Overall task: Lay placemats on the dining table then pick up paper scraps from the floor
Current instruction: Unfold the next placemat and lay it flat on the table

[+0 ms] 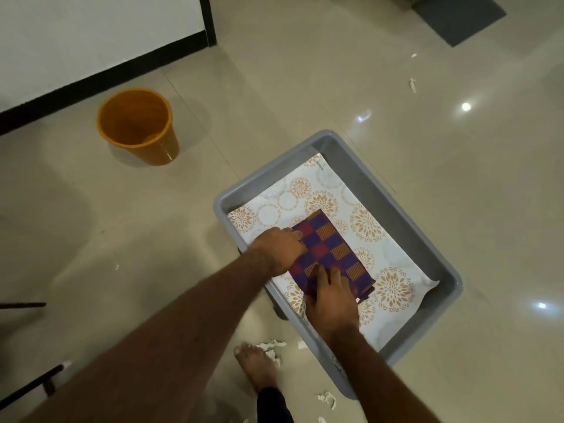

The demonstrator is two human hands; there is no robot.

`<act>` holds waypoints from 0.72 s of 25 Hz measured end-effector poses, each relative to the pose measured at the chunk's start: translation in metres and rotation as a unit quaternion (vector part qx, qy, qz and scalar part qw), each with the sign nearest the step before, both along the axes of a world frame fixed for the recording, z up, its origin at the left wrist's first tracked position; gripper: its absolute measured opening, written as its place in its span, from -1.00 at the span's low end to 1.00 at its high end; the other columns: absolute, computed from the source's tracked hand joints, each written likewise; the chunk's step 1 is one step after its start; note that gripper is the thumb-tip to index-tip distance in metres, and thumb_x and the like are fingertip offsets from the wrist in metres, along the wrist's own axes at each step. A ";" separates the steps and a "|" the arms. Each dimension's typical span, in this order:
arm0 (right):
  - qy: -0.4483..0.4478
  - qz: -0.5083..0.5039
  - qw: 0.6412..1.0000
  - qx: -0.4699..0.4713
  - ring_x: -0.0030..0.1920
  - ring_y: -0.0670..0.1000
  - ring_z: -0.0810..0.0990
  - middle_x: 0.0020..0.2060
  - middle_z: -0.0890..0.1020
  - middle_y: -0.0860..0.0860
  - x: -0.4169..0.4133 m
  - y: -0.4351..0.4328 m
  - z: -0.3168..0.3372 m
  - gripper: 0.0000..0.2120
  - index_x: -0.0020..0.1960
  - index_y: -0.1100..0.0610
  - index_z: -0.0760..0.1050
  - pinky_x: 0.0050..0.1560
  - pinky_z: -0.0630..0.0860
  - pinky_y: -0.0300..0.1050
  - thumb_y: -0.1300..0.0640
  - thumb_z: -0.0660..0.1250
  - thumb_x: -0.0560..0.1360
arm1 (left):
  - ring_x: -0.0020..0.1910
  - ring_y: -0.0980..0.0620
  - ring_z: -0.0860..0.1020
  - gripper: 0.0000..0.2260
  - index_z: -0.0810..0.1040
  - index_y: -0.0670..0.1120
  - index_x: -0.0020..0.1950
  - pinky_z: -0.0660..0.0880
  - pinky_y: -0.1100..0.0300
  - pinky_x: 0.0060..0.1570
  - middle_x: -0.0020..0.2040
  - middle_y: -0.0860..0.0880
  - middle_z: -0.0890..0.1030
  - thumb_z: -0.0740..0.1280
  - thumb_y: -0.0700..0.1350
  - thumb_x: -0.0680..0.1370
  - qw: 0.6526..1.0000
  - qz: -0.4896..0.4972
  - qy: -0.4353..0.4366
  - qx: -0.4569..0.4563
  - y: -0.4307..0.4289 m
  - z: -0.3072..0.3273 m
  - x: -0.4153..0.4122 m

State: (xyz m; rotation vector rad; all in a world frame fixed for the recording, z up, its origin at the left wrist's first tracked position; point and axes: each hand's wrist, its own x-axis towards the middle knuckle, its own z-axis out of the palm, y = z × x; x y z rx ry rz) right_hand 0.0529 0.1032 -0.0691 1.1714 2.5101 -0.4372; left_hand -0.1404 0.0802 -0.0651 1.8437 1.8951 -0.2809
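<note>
A grey plastic bin (396, 196) sits on the tiled floor. Inside it lies a white placemat with orange flower rings (375, 233), and on top of that a folded purple and red checked placemat (332, 248). My left hand (279, 247) grips the checked placemat's left edge, fingers curled under it. My right hand (331, 297) presses on its near end, thumb on top. White paper scraps lie on the floor: one by my bare foot (273, 346), one lower down (326, 399), one far off at the right (412, 84).
An empty orange wastebasket (137, 126) stands on the floor to the left, near a white wall with a black skirting. My bare foot (254, 364) is just beside the bin. A dark mat (457, 16) lies at the top right. Dark furniture legs (30, 386) show at the lower left.
</note>
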 end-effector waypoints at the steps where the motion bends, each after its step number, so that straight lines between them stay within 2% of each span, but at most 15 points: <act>1: 0.004 0.000 1.000 0.000 0.16 0.12 0.48 0.21 0.48 0.08 -0.002 0.000 -0.001 -0.46 0.40 0.05 0.27 0.15 0.52 0.09 -0.09 0.30 0.49 | 0.25 -0.09 0.52 -0.65 0.51 0.06 0.41 0.56 -0.05 0.17 0.35 -0.07 0.51 0.33 -0.01 0.61 1.000 -0.005 0.002 0.007 0.001 -0.002 -0.001; 4: 0.012 -0.006 1.000 -0.004 0.13 0.10 0.51 0.19 0.51 0.05 -0.008 -0.001 0.002 -0.51 0.41 0.04 0.27 0.08 0.54 0.04 -0.03 0.27 0.53 | 0.23 -0.09 0.53 -0.63 0.51 0.08 0.40 0.60 -0.06 0.11 0.32 -0.05 0.52 0.38 0.01 0.58 1.000 -0.018 0.003 0.008 0.001 -0.008 -0.006; 7: 0.011 -0.002 1.000 0.004 0.06 0.08 0.59 0.12 0.61 0.03 -0.012 0.000 0.006 -0.51 0.42 0.02 0.30 0.00 0.58 0.02 0.03 0.30 0.51 | 0.20 -0.09 0.56 -0.70 0.56 0.05 0.34 0.60 -0.04 0.10 0.28 -0.06 0.56 0.34 0.02 0.61 1.000 -0.018 0.017 0.011 0.001 -0.009 -0.008; 10: 0.004 0.031 0.998 0.051 -0.06 0.10 0.63 0.00 0.66 0.04 -0.012 0.008 0.019 -0.52 0.37 0.06 0.38 -0.04 0.58 0.02 0.10 0.32 0.45 | 0.17 -0.08 0.58 -0.76 0.58 0.02 0.29 0.53 0.00 0.09 0.19 -0.03 0.61 0.28 -0.05 0.64 0.999 -0.003 0.030 0.022 -0.005 -0.004 -0.007; 12: 0.019 0.045 0.995 0.086 -0.13 0.12 0.64 -0.06 0.67 0.06 -0.017 0.018 0.034 -0.54 0.30 0.10 0.43 -0.08 0.58 0.03 0.12 0.37 0.41 | 0.18 -0.07 0.57 -0.76 0.56 0.00 0.30 0.47 -0.01 0.15 0.20 -0.03 0.63 0.29 -0.05 0.65 0.998 0.016 0.034 0.052 -0.011 0.006 -0.009; 15: 0.031 0.064 0.988 0.135 -0.11 0.13 0.62 -0.04 0.67 0.07 -0.035 0.037 0.072 -0.54 0.31 0.11 0.44 -0.09 0.54 0.04 0.09 0.36 0.42 | 0.17 -0.09 0.57 -0.77 0.52 -0.01 0.30 0.44 -0.01 0.16 0.21 -0.05 0.64 0.24 -0.10 0.65 0.993 0.070 0.013 0.093 -0.020 0.043 -0.021; 18: 0.049 0.098 0.980 0.167 -0.06 0.14 0.61 -0.01 0.66 0.07 -0.073 0.047 0.118 -0.50 0.35 0.11 0.42 -0.03 0.54 0.07 0.03 0.35 0.43 | 0.07 -0.09 0.58 -0.84 0.54 -0.02 0.16 0.42 0.03 0.04 0.08 -0.04 0.64 0.25 -0.09 0.62 0.987 0.107 0.001 0.119 -0.040 0.101 -0.047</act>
